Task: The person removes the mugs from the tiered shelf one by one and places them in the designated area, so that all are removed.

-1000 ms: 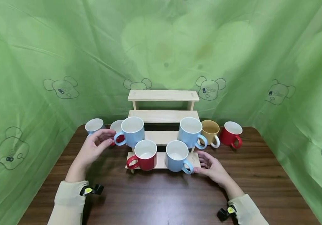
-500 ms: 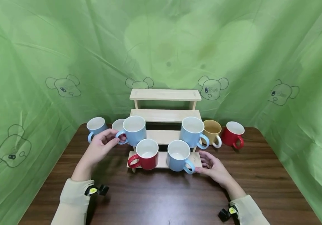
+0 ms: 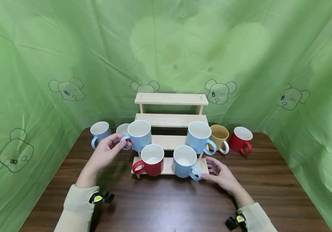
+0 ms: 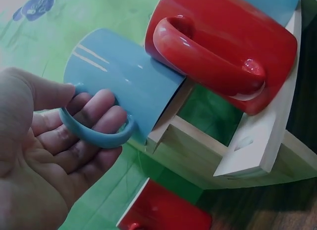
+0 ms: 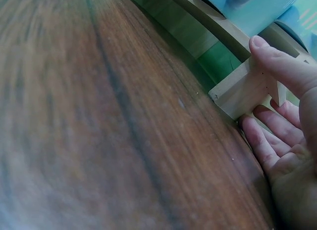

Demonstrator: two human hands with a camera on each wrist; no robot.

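My left hand (image 3: 106, 152) grips the handle of a light blue mug (image 3: 141, 137) standing at the left end of the rack's second step. In the left wrist view, fingers pass through that blue mug's (image 4: 133, 67) handle and the thumb presses it from above. My right hand (image 3: 222, 174) holds the right end of the bottom step of the pale wooden stepped rack (image 3: 171, 120), thumb on its front edge and fingers at its side. A red mug (image 3: 154, 162) and another light blue mug (image 3: 183, 162) stand on that bottom step. One more blue mug (image 3: 197, 137) sits at the second step's right end.
Behind the rack's left side are a blue mug (image 3: 100, 132) and a partly hidden mug (image 3: 122, 129). To the right stand a yellow mug (image 3: 218, 137) and a red mug (image 3: 236, 141) on the dark wooden table (image 3: 160, 203). Green cloth (image 3: 166, 48) hangs around.
My left hand has moved right from beside the mug and taken hold of its handle. My right hand stays at the rack's end. The head view has shifted slightly.
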